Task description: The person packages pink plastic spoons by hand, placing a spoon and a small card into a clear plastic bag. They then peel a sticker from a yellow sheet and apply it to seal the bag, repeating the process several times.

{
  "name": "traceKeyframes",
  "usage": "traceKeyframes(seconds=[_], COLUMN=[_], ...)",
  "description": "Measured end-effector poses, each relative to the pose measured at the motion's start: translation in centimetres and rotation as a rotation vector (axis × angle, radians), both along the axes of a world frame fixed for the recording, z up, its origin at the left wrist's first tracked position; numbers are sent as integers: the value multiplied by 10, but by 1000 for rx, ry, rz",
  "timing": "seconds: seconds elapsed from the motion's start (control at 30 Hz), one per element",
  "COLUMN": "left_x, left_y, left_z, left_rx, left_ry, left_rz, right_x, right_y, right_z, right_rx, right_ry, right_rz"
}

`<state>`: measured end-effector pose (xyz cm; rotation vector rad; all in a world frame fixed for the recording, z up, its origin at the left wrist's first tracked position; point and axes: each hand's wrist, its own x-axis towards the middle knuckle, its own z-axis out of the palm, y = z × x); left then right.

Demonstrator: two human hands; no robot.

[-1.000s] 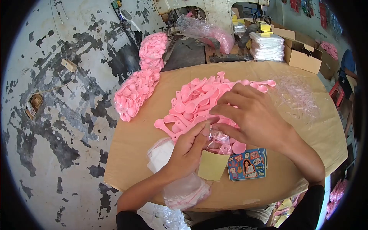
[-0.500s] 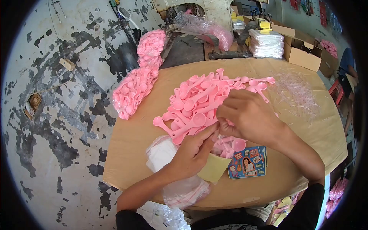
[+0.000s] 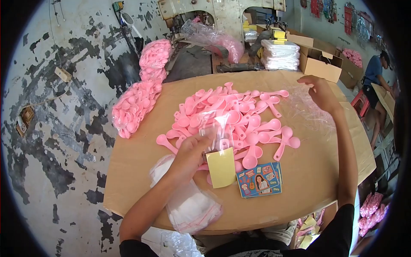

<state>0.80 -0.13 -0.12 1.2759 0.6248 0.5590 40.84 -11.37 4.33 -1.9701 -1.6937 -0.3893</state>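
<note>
Many bagged pink spoons [image 3: 135, 107] bulge over the far left edge of a brown-covered table [image 3: 308, 180], while flat plastic bags [image 3: 192, 210] lie stacked at the near left. Left of centre, a worker's left hand [image 3: 191, 150], thumb and fingers pinched together, grips the left side of a clear bag [image 3: 221, 135], holding it up before a heap of loose spoons [image 3: 251, 124] across the middle. Pink shapes show through the plastic; whether they sit inside or behind cannot be told. A plain yellow card [image 3: 221, 168] shows at the bag's lower end, and just to its right lie overlapping blue picture cards [image 3: 259, 180]. Farther right, the right hand [image 3: 319, 95] hangs well apart from the left, fingers bent and parted, near a tangle of clear strands [image 3: 309, 113]; whether it holds a single strand cannot be made out. Beyond stands an open cardboard box [image 3: 321, 64]. At the far right, a co-worker [image 3: 373, 75] in a blue top leans forward.
</note>
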Motion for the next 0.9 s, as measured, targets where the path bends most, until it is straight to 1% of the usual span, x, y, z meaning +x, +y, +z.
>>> traceKeyframes(seconds=[0.03,0.13,0.23,0.33,0.43,0.5,0.53,0.57,0.67,0.77,0.83,0.87,0.9], left_x=[-1,0,-1,1,3,2,0,-2,0,1,-4,-2,0], left_y=[-1,-3,-12,-14,-23,-21,-19,-18,-16,-17,-8,-8,-12], left_z=[1,-3,10,4,9,3,1,1,-2,-8,-9,-7,-1], left_rx=[-24,-33,-91,-40,38,57,65,43,-3,1,28,66,103], left_ry=[85,7,-40,-72,-135,-99,-79,-93,-150,-141,-99,-106,-113], left_rz=[-33,-68,-114,-105,-86,-37,-14,-9,-17,-74,-116,-92,-69], right_x=[-20,-56,-102,-147,-188,-204,-209,-209,-206,-197,-203,-205,-204], right_y=[0,4,-2,4,10,18,22,25,26,25,24,24,24], right_z=[14,15,19,0,-15,-18,-21,-30,-43,-36,-38,-39,-41], right_rx=[24,111,-239,-174,-289,-348,-378,-302,-218,-317,-294,-281,-271], right_ry=[230,300,661,758,830,896,933,968,982,968,1064,1113,1101], right_rz=[38,285,602,579,694,683,677,727,787,776,753,739,734])
